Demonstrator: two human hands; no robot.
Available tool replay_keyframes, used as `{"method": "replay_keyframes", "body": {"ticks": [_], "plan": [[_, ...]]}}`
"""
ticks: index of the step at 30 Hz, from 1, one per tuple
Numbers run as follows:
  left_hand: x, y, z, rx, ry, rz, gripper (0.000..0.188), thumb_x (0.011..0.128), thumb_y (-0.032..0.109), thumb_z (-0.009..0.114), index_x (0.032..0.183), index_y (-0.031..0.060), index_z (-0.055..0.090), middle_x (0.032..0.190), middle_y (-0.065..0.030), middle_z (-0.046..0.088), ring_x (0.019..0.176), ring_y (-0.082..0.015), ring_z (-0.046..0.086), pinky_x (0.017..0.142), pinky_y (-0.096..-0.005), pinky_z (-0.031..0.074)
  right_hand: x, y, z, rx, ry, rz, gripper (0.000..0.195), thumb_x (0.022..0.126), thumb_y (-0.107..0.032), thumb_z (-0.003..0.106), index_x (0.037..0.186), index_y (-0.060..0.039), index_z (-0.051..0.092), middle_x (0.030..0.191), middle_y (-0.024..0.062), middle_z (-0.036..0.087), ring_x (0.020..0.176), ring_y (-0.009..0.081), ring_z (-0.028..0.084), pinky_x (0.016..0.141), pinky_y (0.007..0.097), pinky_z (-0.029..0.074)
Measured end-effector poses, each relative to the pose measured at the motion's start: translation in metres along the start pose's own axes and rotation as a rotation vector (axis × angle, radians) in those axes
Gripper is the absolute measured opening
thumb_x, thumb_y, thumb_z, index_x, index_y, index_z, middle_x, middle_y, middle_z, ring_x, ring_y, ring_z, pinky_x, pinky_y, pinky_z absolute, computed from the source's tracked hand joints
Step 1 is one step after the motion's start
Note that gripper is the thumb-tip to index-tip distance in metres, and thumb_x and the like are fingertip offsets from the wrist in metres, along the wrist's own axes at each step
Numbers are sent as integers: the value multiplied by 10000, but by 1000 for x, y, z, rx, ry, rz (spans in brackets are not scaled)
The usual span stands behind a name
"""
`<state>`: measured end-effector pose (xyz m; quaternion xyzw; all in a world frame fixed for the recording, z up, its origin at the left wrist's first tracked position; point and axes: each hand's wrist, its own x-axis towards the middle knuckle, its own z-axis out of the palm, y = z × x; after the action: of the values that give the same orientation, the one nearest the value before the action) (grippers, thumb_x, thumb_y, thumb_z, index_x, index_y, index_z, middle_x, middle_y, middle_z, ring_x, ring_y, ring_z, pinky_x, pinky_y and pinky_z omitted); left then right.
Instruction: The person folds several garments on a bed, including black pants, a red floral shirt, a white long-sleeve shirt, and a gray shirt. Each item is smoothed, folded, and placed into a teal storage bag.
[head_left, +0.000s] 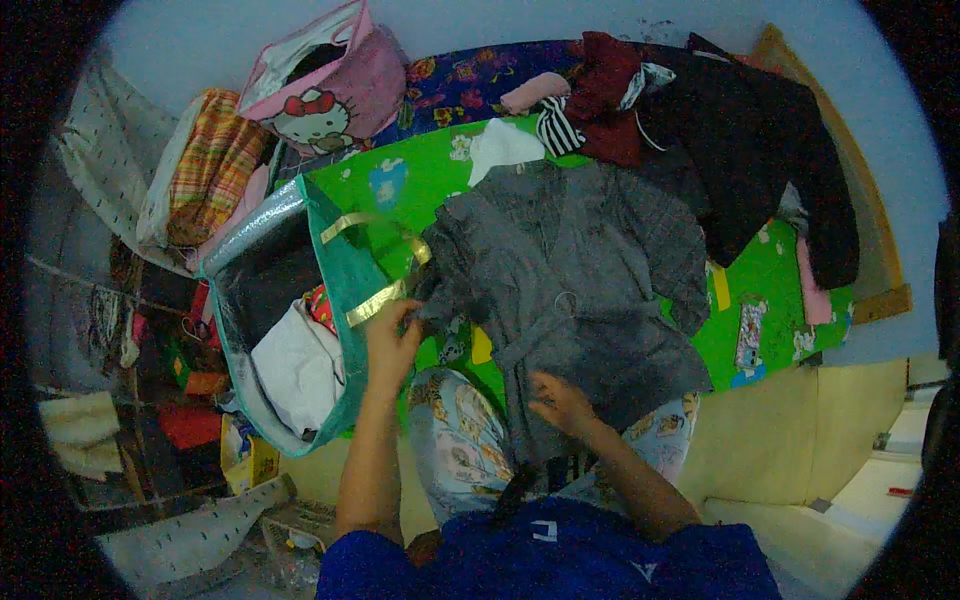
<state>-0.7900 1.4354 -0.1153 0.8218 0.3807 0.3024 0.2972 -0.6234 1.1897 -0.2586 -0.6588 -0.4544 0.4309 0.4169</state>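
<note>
A dark grey long-sleeved garment (577, 247) lies spread over a green patterned sheet (750, 262) and partly over my knees. At the garment's left sleeve, beside the gold handle of a teal bag, is my left hand (397, 326); blur hides whether its fingers pinch the cloth. My right hand (559, 405) rests on or just over the lower part of the garment, its fingers somewhat bent. The teal bag (352, 262) lies wide open at the left, with a white folded cloth (300, 367) and a red patterned one inside.
Behind the garment lie a white cloth (506, 146), a black-and-white striped cloth (559, 127), a maroon cloth (604, 97) and a large black garment (735, 150). A phone (750, 330) is at the right. A pink Hello Kitty bag (330, 90) stands at the back left.
</note>
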Motion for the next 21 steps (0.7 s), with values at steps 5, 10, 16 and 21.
{"method": "replay_keyframes", "body": {"ticks": [5, 10, 16, 21], "plan": [[9, 56, -36, -51, -12, 80, 223, 687, -18, 587, 907, 12, 606, 793, -123, 568, 721, -250, 569, 663, -308, 452, 60, -161, -10, -116, 263, -258, 773, 693, -113, 732, 1346, -98, 320, 1308, 155, 407, 1141, 308, 469, 924, 376, 412], [0, 75, -26, -113, -17, 112, 126, 734, 25, 611, 856, -7, 608, 733, -122, 556, 669, -201, 559, 628, -265, 433, 97, -195, 12, -129, 304, -346, 776, 671, -92, 722, 1336, -84, 323, 1343, 140, 376, 1209, 332, 395, 1003, 385, 343], [-23, 57, -37, -403, 213, -213, 98, 802, 55, 585, 838, -35, 605, 740, -56, 557, 686, -122, 532, 622, -242, 409, 85, -196, 16, -19, 395, -422, 587, 708, -79, 701, 1239, -76, 451, 1256, 143, 459, 1159, 319, 452, 965, 370, 383], [-18, 50, -44, -171, 210, -5, 87, 787, 44, 594, 823, -34, 606, 721, -82, 552, 656, -168, 536, 611, -264, 416, 63, -213, 10, -238, -10, -441, 433, 803, -172, 611, 1217, -159, 485, 927, 111, 560, 830, 309, 594, 686, 411, 503]]}}
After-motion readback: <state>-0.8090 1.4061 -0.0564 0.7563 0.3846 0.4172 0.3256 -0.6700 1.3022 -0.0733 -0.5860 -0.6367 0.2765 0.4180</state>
